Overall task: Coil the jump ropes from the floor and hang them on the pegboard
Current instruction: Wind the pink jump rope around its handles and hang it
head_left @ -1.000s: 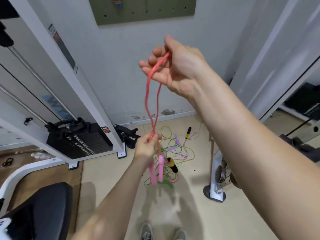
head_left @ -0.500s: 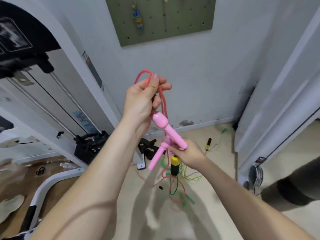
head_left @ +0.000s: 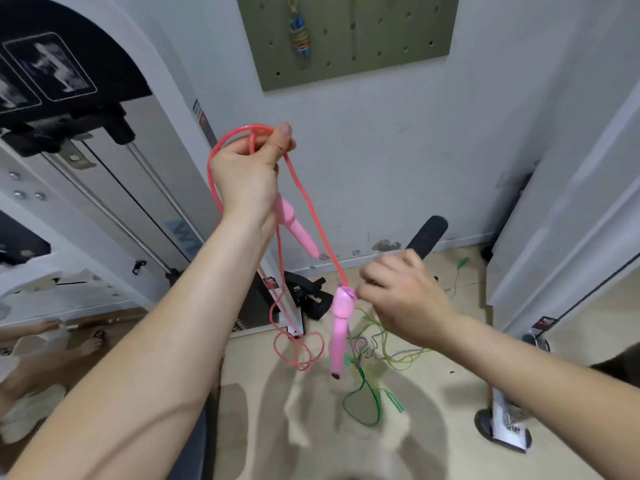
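Change: pink handle 1 [head_left: 296,225] has left my right hand [head_left: 405,299] and now hangs under my left hand [head_left: 247,171], which clamps the pink jump rope [head_left: 313,213] loops at centre-left. My right fingers [head_left: 375,273] curl at handle 2 [head_left: 339,323]; pinching or not, I cannot tell. Coiling appears nearly complete. The pegboard [head_left: 381,46], top centre, holds 1 bundled rope [head_left: 299,36]. The other ropes [head_left: 377,351] lie on the floor [head_left: 450,393].

Room up to the pegboard [head_left: 381,46] is left between the gym machine [head_left: 104,161] on the left and the white frame [head_left: 571,209] on the right. The middle is crossed by the pink jump rope [head_left: 337,323]. One peg is taken by a hung rope [head_left: 300,36].
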The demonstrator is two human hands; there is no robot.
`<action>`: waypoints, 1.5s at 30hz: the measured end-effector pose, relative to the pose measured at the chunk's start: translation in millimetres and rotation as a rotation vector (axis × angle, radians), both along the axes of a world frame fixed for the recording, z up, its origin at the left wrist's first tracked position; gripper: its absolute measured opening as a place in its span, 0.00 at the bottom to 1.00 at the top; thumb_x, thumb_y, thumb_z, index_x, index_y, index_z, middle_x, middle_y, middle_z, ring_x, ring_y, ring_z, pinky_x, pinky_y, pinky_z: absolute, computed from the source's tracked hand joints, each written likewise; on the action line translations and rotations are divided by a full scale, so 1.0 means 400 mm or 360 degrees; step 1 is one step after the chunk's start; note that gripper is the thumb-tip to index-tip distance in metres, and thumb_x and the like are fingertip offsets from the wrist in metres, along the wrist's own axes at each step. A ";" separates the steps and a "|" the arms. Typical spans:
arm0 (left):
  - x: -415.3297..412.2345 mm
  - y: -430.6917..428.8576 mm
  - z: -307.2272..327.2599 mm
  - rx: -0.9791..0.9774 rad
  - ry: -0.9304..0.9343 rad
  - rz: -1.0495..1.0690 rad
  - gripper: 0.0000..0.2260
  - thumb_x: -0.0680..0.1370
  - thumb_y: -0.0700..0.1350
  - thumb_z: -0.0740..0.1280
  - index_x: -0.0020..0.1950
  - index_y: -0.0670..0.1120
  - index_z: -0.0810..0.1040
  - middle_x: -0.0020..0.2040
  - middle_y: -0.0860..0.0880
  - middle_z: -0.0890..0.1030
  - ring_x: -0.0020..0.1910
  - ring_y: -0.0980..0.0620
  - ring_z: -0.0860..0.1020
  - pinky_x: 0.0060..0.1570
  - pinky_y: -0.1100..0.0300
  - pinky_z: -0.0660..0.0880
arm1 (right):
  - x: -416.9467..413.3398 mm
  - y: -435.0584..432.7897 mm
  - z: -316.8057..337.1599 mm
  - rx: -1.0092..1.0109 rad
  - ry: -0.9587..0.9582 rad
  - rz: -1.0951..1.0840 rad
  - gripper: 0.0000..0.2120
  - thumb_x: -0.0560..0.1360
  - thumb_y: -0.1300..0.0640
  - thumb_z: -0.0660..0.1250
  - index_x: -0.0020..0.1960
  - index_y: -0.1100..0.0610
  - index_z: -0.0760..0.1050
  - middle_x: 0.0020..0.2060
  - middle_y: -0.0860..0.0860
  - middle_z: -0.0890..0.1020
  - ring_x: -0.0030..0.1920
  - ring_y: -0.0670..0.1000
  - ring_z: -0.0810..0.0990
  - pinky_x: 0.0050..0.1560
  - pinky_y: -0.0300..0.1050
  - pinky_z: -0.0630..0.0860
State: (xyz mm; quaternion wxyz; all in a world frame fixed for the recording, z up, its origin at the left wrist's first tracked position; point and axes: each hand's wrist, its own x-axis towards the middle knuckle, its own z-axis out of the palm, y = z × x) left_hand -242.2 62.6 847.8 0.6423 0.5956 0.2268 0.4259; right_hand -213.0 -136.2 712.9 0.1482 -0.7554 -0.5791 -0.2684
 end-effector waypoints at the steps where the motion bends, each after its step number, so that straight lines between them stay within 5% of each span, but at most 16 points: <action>1: 0.001 0.002 0.001 0.0035 -0.0021 0.0000 0.07 0.71 0.39 0.74 0.35 0.41 0.79 0.32 0.47 0.81 0.28 0.57 0.76 0.33 0.67 0.72 | 0.014 0.003 0.008 -0.0024 0.0192 0.0043 0.09 0.72 0.60 0.60 0.37 0.55 0.76 0.36 0.51 0.75 0.39 0.56 0.76 0.40 0.48 0.68; 4: 0.004 0.023 0.008 0.0177 0.0001 0.0076 0.13 0.69 0.39 0.76 0.31 0.45 0.73 0.30 0.47 0.76 0.30 0.54 0.74 0.36 0.66 0.73 | 0.007 0.013 0.049 -0.0346 0.0327 0.0044 0.04 0.72 0.56 0.68 0.40 0.54 0.74 0.35 0.52 0.70 0.26 0.56 0.70 0.25 0.42 0.64; 6: 0.002 0.046 0.026 0.0232 -0.0002 0.0160 0.18 0.70 0.40 0.75 0.30 0.48 0.66 0.29 0.50 0.70 0.30 0.54 0.68 0.35 0.66 0.69 | -0.015 0.013 0.054 -0.0855 0.0217 -0.0070 0.11 0.75 0.57 0.64 0.57 0.51 0.71 0.42 0.52 0.68 0.22 0.55 0.63 0.23 0.43 0.55; 8: 0.001 0.080 0.050 0.0261 -0.0037 0.0204 0.21 0.71 0.42 0.75 0.30 0.49 0.63 0.28 0.51 0.68 0.29 0.55 0.66 0.34 0.64 0.68 | -0.039 -0.001 0.040 -0.1129 0.0177 -0.0180 0.17 0.79 0.54 0.57 0.67 0.49 0.63 0.50 0.55 0.71 0.27 0.55 0.71 0.25 0.43 0.55; 10: 0.001 0.107 0.070 0.0276 -0.0060 0.0155 0.20 0.72 0.44 0.74 0.29 0.48 0.63 0.28 0.49 0.69 0.27 0.55 0.69 0.32 0.65 0.68 | -0.038 -0.010 0.014 -0.1231 0.0203 -0.0307 0.15 0.79 0.50 0.56 0.64 0.52 0.67 0.53 0.55 0.76 0.42 0.58 0.81 0.33 0.44 0.65; 13: 0.003 0.099 0.074 0.0059 0.0002 -0.0158 0.19 0.74 0.47 0.72 0.31 0.48 0.64 0.28 0.47 0.72 0.20 0.57 0.66 0.22 0.66 0.61 | 0.021 -0.008 -0.018 -0.1058 0.0629 -0.0783 0.13 0.75 0.47 0.58 0.57 0.50 0.73 0.55 0.54 0.79 0.54 0.59 0.79 0.46 0.48 0.74; 15: 0.003 0.079 0.066 -0.0088 0.0124 -0.0318 0.16 0.75 0.49 0.70 0.34 0.49 0.66 0.25 0.51 0.73 0.19 0.57 0.61 0.21 0.66 0.56 | 0.056 0.003 -0.023 -0.0843 0.1070 -0.0967 0.22 0.73 0.42 0.62 0.65 0.46 0.71 0.61 0.55 0.76 0.61 0.58 0.75 0.58 0.50 0.74; 20: 0.010 0.027 0.068 -0.0469 0.0111 -0.0614 0.13 0.78 0.48 0.67 0.36 0.47 0.67 0.23 0.53 0.71 0.19 0.60 0.59 0.18 0.68 0.53 | 0.022 0.081 0.063 0.0030 0.2247 -0.0070 0.34 0.69 0.48 0.75 0.70 0.40 0.63 0.67 0.40 0.71 0.67 0.37 0.68 0.68 0.36 0.64; 23: 0.010 0.006 0.074 -0.0646 0.0129 -0.0763 0.14 0.78 0.48 0.67 0.35 0.47 0.67 0.24 0.52 0.70 0.19 0.61 0.58 0.16 0.70 0.54 | -0.008 0.105 0.075 -0.0148 0.2330 0.0295 0.37 0.69 0.61 0.76 0.63 0.32 0.60 0.61 0.26 0.68 0.61 0.24 0.65 0.60 0.24 0.63; 28: -0.004 0.012 0.067 -0.0721 0.0193 -0.0972 0.14 0.77 0.49 0.67 0.35 0.48 0.68 0.27 0.52 0.69 0.22 0.60 0.57 0.17 0.70 0.53 | 0.008 0.073 0.053 -0.0247 0.2159 0.0160 0.43 0.68 0.63 0.76 0.69 0.34 0.56 0.68 0.42 0.68 0.65 0.37 0.68 0.56 0.25 0.67; 33: -0.001 0.004 0.059 -0.1053 0.0011 -0.1231 0.14 0.71 0.50 0.70 0.35 0.49 0.65 0.26 0.53 0.68 0.21 0.61 0.59 0.15 0.71 0.55 | -0.022 0.110 0.056 0.0130 0.2102 0.0140 0.27 0.73 0.54 0.74 0.65 0.41 0.65 0.59 0.42 0.74 0.58 0.40 0.73 0.53 0.24 0.68; 36: -0.006 -0.005 0.070 -0.1105 -0.0057 -0.1247 0.13 0.71 0.49 0.69 0.35 0.48 0.65 0.27 0.52 0.67 0.21 0.60 0.60 0.14 0.71 0.55 | -0.047 0.129 0.042 0.0125 0.2251 0.0217 0.09 0.76 0.55 0.70 0.50 0.41 0.75 0.51 0.50 0.82 0.54 0.49 0.81 0.58 0.40 0.76; 38: -0.014 0.003 0.079 -0.0908 0.0033 -0.1150 0.13 0.76 0.51 0.66 0.37 0.47 0.69 0.28 0.51 0.69 0.22 0.60 0.59 0.17 0.71 0.54 | -0.057 0.121 0.043 0.0483 0.2765 0.0205 0.05 0.78 0.60 0.66 0.43 0.54 0.74 0.35 0.51 0.80 0.39 0.51 0.84 0.51 0.50 0.78; 40: -0.019 0.022 0.075 -0.0142 0.0389 -0.0896 0.15 0.78 0.56 0.64 0.39 0.46 0.74 0.30 0.50 0.73 0.22 0.58 0.61 0.20 0.68 0.56 | -0.051 0.102 0.056 0.1043 0.3463 0.0175 0.08 0.78 0.56 0.65 0.42 0.58 0.71 0.25 0.50 0.71 0.24 0.49 0.75 0.31 0.46 0.78; 43: -0.016 0.069 -0.002 0.1225 0.1206 -0.0498 0.19 0.77 0.62 0.62 0.40 0.46 0.77 0.32 0.52 0.79 0.33 0.53 0.76 0.34 0.62 0.71 | -0.022 0.053 0.097 0.1411 0.3893 0.0292 0.06 0.76 0.53 0.63 0.47 0.57 0.72 0.29 0.52 0.69 0.25 0.49 0.69 0.25 0.39 0.71; 45: -0.017 0.107 -0.086 0.1493 0.1718 -0.0436 0.25 0.76 0.65 0.59 0.50 0.43 0.77 0.42 0.45 0.82 0.48 0.44 0.79 0.49 0.53 0.75 | -0.013 0.034 0.120 0.1350 0.3819 0.0320 0.09 0.71 0.62 0.64 0.51 0.58 0.70 0.34 0.55 0.70 0.29 0.51 0.71 0.27 0.40 0.72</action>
